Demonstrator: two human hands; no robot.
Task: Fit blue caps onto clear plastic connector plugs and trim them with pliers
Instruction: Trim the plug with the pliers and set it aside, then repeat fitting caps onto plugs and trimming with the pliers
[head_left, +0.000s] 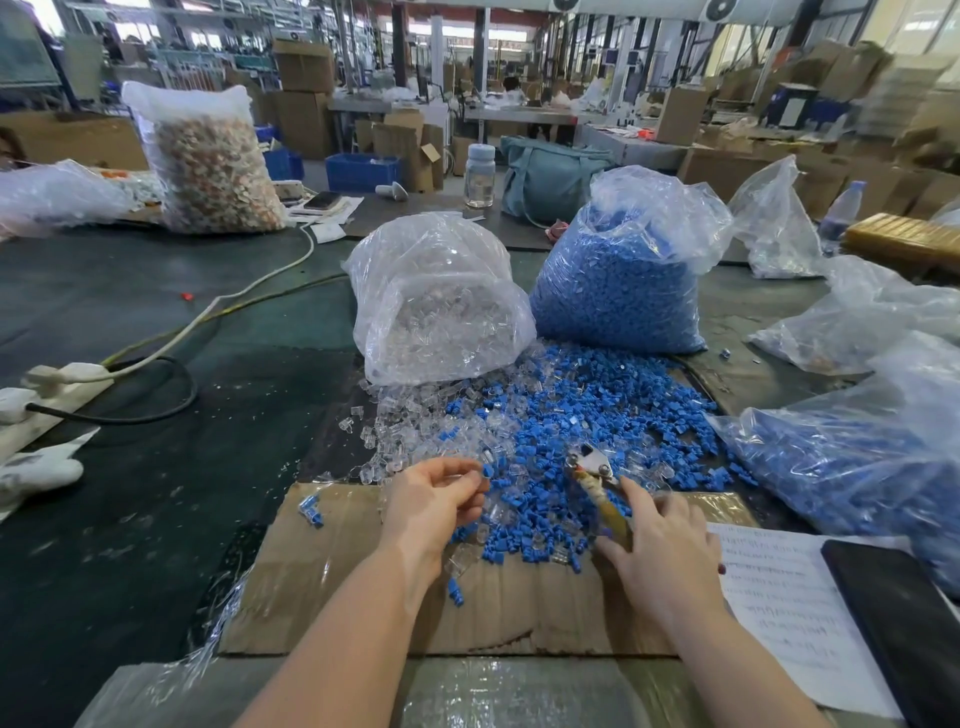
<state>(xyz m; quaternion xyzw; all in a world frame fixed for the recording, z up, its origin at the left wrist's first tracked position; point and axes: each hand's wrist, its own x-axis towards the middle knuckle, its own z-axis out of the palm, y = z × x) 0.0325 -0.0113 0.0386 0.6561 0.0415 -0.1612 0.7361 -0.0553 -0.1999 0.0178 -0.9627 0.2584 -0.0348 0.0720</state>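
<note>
Trouble could come from the pliers (597, 475): your right hand (662, 551) grips them low in the frame, jaws over the blue caps (561, 415). Your left hand (431, 501) pinches a clear plug (470, 470) nearby, so fingers could get nipped.

The right hand (662, 551) covers the lower handles of the tape-wrapped metal pliers (597, 475), so how its grip closes on them is hidden; whether the steel tips are parted is too small to tell. The left hand (434, 499) curls its fingertips around something small and clear, too tiny to make out. The flat black phone (893, 618) is cut off by the right edge, and the writing on the white printed paper sheet (779, 597) beside it is too fine to read. The large clear plastic bag of blue caps (857, 467) runs out of frame at right. The white cloth glove (36, 467) is cropped by the left edge. Distant factory shelving is blurred.
</note>
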